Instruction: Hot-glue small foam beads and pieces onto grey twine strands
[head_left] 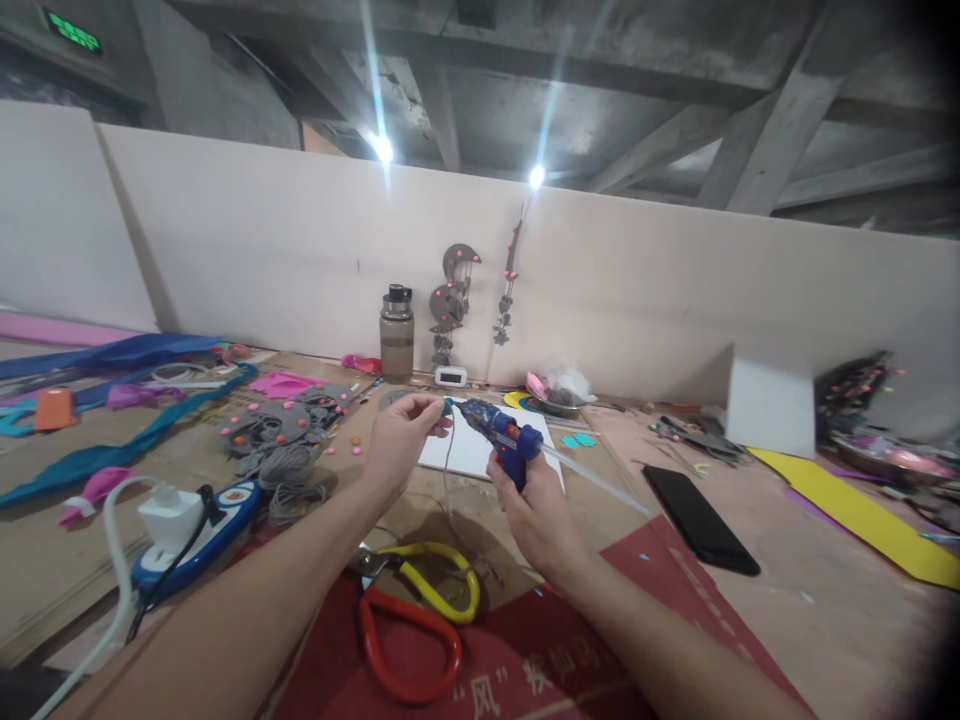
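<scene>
the glue gun (504, 428) was above and beyond the scissors (405, 606), a little to their right. its long axis ran slantwise: the metal nozzle pointed leftward and slightly away, toward the left hand (405, 445), while a translucent glue stick (592, 477) trailed from its rear, rightward and nearer. the right hand (534, 505) had its fingers wrapped round the blue plastic grip; i could not tell whether the trigger was squeezed. the left hand was up beyond the scissors, thumb and forefinger pinched together on a small teal piece (448, 407) just beside the nozzle; a thin grey cord (450, 470) hung below that hand.

the scissors had smooth, rounded loops, one red, one yellow. well to their left were a glossy blue-and-white power strip (196, 540) and, farther off, soft-looking grey pieces (274, 428) dotted with pink and orange. to their right was a flat black phone (701, 520).

the scissors rested partly on a red printed sheet (495, 650), with brown cardboard (600, 455) beyond. farther past them stood a translucent bottle (397, 345) and a pale partition (300, 250), under a raw concrete ceiling (517, 110) with two bright lamps.
</scene>
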